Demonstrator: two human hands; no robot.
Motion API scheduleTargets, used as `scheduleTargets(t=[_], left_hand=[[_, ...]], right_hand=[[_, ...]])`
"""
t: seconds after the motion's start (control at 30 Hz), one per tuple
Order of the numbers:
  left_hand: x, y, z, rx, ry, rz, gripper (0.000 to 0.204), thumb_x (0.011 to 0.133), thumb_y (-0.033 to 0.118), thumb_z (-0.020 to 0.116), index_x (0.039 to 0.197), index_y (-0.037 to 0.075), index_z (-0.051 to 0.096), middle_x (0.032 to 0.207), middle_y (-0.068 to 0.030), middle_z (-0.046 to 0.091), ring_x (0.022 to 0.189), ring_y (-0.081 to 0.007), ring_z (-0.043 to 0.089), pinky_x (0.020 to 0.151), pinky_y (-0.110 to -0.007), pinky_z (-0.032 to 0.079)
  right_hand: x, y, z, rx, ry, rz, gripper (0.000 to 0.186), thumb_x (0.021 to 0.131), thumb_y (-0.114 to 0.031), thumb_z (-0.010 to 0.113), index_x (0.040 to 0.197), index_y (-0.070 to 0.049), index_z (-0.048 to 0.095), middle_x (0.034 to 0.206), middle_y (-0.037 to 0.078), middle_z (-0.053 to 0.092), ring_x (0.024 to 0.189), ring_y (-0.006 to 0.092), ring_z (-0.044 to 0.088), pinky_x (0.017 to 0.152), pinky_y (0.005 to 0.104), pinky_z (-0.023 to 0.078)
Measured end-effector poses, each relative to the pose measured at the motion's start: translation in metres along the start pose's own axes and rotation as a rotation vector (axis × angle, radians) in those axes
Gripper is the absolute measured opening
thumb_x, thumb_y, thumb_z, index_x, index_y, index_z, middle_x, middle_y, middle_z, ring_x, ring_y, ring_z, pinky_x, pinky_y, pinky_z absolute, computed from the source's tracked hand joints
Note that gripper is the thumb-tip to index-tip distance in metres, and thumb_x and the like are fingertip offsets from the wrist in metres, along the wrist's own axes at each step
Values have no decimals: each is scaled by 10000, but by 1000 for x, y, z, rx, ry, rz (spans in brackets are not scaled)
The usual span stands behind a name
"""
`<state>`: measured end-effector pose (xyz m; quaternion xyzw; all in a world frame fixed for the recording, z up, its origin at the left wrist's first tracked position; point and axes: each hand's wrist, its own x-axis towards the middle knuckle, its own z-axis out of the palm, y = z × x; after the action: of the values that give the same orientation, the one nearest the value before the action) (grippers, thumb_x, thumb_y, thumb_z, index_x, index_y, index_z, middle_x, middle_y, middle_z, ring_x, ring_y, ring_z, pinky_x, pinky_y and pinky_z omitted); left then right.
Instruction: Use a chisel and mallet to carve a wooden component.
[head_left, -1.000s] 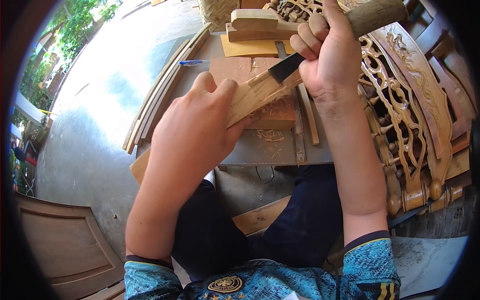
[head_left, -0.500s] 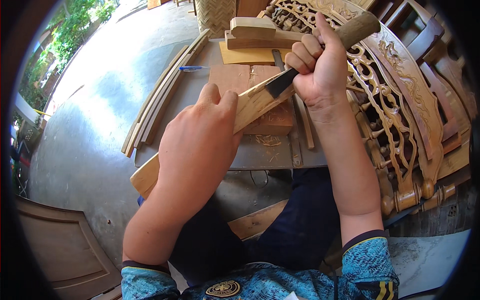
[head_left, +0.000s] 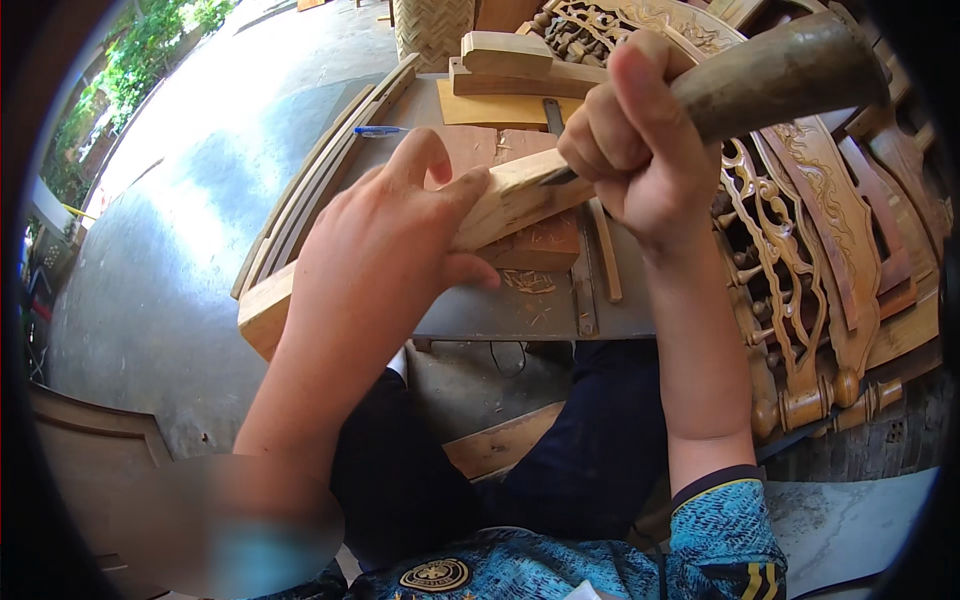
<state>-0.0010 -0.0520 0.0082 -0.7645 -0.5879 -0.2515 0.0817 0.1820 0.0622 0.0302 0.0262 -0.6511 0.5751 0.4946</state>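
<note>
A long pale wooden bar (head_left: 520, 205) slants up from lower left to the middle, above the work table. My left hand (head_left: 375, 230) grips it across its middle, index finger bent up and thumb poking out below. In my right fist (head_left: 640, 150) is a chisel (head_left: 780, 85), its thick round wooden handle tilting up to the right. Only a bit of the dark chisel blade (head_left: 562, 176) shows at the bar's far end; my fingers hide most of it.
On the grey table (head_left: 480, 320) lie a reddish wood block (head_left: 540, 247), shavings (head_left: 528, 282), a metal strip (head_left: 586, 300), a blue pen (head_left: 380, 131) and long strips (head_left: 310, 190). Stacked blocks (head_left: 506, 55) stand behind. Carved wooden panels (head_left: 790, 240) lean close on the right.
The chisel handle has swung down to the right and looks larger, with less blade showing. My left hand has shifted up and left, its thumb now visible; the bar's near end has risen.
</note>
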Motion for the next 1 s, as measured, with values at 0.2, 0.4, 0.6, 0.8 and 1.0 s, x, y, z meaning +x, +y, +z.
scheduleTargets(t=[0.2,0.4,0.6,0.8,1.0], left_hand=[[18,-22,16,-52,24,104,454,760,401,818,1103,109,756,1038,-108,674,985,-316,684,859,-426,546],[33,-24,15,-86,-183,-46,434,830,436,775,1108,103,771,911,-155,683,964,-355,664,850,-474,510],[32,-30,10,-135,-185,-2,455,838,400,779,1200,126,760,914,-163,665,948,-367,656,854,-474,503],[27,-45,18,-175,-97,127,447,808,315,802,1209,123,750,939,-173,665,918,-382,661,831,-478,507],[26,-51,26,-197,-65,125,466,787,259,826,1217,101,743,961,-165,669,907,-377,657,807,-465,502]], right_hand=[[-3,8,19,-222,-6,46,421,955,-319,767,728,-135,464,650,-68,413,552,39,348,509,241,274],[6,16,15,-315,-80,34,595,938,-633,667,763,-141,384,551,-75,256,464,56,166,463,271,159],[4,19,11,-339,-116,19,599,953,-647,635,768,-142,371,549,-74,231,466,56,136,455,274,149],[2,25,17,-354,-145,26,610,959,-672,601,770,-146,356,541,-82,204,453,58,109,444,274,139],[4,28,15,-349,-97,73,638,973,-741,481,741,-167,328,532,-84,170,448,64,101,443,281,118]])
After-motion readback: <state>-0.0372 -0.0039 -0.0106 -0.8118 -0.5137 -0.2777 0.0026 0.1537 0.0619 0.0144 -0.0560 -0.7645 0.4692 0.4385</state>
